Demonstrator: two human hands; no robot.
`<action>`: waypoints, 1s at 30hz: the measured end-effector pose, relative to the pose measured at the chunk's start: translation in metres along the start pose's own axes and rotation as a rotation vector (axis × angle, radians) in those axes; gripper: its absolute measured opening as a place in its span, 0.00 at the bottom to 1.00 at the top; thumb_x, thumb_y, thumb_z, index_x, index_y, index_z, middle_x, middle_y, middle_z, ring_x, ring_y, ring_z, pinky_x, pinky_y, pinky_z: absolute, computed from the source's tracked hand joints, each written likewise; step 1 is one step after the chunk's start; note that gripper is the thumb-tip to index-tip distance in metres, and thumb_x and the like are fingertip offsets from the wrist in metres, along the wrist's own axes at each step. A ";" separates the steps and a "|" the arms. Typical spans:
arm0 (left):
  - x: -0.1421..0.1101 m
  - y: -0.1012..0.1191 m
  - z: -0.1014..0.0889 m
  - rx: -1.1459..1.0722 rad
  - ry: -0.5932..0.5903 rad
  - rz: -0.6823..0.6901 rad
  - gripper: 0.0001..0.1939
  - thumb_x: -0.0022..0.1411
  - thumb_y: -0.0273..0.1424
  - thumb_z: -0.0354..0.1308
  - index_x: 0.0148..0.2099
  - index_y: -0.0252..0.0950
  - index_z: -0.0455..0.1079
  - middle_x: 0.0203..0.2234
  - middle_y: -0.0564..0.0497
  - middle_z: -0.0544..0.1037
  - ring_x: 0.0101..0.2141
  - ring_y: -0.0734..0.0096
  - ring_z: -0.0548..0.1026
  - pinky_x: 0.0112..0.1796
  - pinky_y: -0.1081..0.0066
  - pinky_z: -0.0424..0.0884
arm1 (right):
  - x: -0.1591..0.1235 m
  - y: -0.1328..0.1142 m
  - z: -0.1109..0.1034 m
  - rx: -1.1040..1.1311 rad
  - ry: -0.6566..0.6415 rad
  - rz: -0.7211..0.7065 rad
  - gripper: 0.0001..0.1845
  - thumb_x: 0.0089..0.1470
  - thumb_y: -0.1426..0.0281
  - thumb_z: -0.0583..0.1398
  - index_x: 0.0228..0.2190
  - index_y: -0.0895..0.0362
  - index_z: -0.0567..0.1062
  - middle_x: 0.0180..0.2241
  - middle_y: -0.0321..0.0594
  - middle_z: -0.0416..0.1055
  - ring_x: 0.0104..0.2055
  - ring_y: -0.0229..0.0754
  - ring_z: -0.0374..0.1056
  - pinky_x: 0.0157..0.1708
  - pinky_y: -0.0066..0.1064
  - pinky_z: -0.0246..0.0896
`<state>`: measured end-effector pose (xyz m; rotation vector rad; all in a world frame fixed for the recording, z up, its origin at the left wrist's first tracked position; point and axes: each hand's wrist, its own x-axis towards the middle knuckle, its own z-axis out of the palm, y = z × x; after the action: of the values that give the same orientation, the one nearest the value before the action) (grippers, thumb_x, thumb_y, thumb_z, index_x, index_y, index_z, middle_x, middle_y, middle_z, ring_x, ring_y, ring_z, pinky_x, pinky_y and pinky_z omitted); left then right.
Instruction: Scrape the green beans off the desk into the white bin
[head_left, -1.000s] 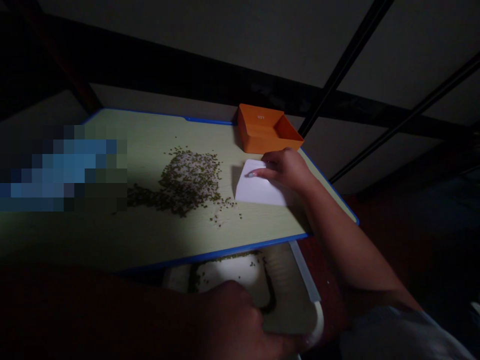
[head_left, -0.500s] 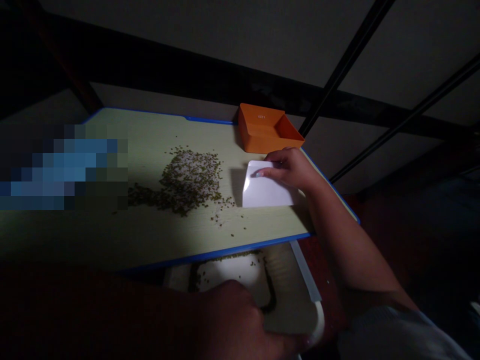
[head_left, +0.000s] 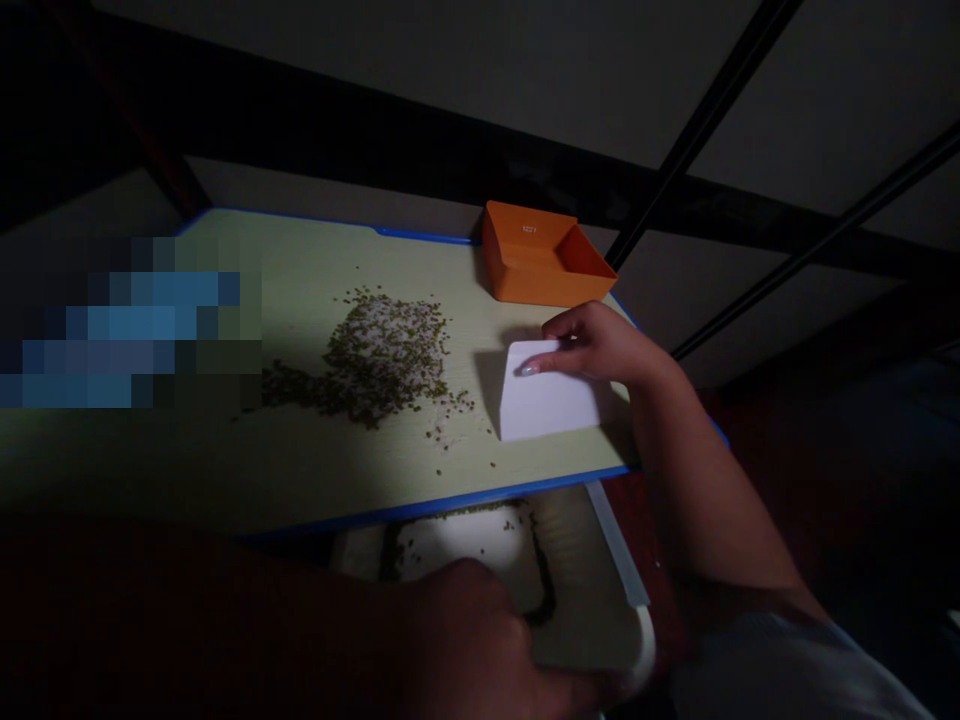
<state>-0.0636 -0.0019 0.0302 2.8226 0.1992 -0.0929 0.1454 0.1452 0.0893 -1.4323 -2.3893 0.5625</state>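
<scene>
My right hand pinches a white flat scraper between thumb and fingers. The scraper stands tilted on the pale yellow tabletop, its lower edge close to the blue border. To its left lies a loose heap of small green-brown seeds, with a few stray ones between. Dark in the foreground, my left hand is curled over the near side of a white plastic tub, one finger reaching its rim. Seeds line the tub's inner bottom edge. Most of my left fingers are hidden.
An orange open box sits at the table's far right corner. Behind the table rises a panelled wall with dark strips. A pixelated blue patch covers the table's left side. The floor at right is dark red.
My right hand has brought the scraper a little nearer to me, towards the table's front edge, and tilted it more. The light on it has dimmed. My left hand stays in place.
</scene>
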 end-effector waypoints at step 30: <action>-0.003 -0.002 -0.007 -0.142 0.016 0.033 0.25 0.58 0.38 0.53 0.58 0.46 0.62 0.20 0.54 0.76 0.20 0.67 0.73 0.21 0.72 0.62 | 0.003 -0.012 0.012 -0.158 -0.106 -0.104 0.31 0.44 0.44 0.58 0.13 0.59 0.62 0.15 0.28 0.45 0.20 0.30 0.42 0.23 0.29 0.36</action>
<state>-0.0670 0.0019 0.0362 2.6847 0.1568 -0.0465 0.1297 0.1404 0.0849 -1.3606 -2.6264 0.4429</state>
